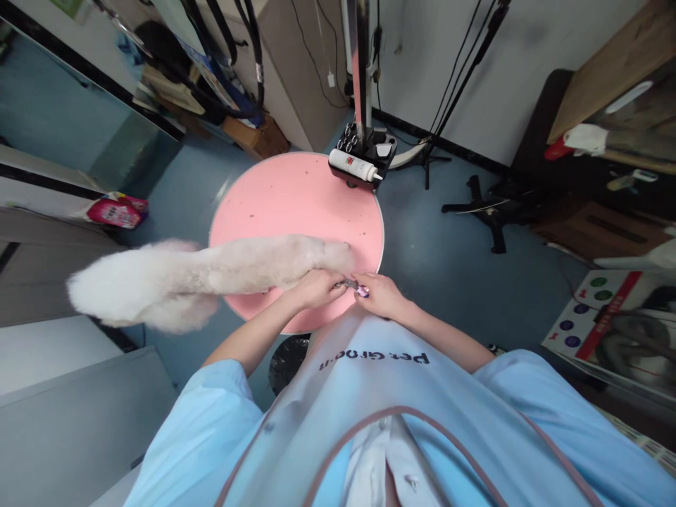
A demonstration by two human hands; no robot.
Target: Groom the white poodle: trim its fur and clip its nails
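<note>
A white, fluffy dog (248,264) stands lengthwise on a round pink table (296,190), with its bushy head end at the left reaching past the table's edge. My left hand (320,287) is beside the dog's rear, its fingers curled round what looks like a paw, mostly hidden by the hand. In my right hand (383,296) are nail clippers (348,284) with silvery jaws and a purple handle. The jaws point left and meet the fingertips of my left hand. Both hands are close together at the table's near right edge.
At the table's far edge, a post carries a black holder (388,158) with scissors and a white bottle (353,165). Dark hoses (256,56) hang at upper left. A black-lined bin (288,366) is below the near edge. Dark wheeled-base legs (493,225) stand right.
</note>
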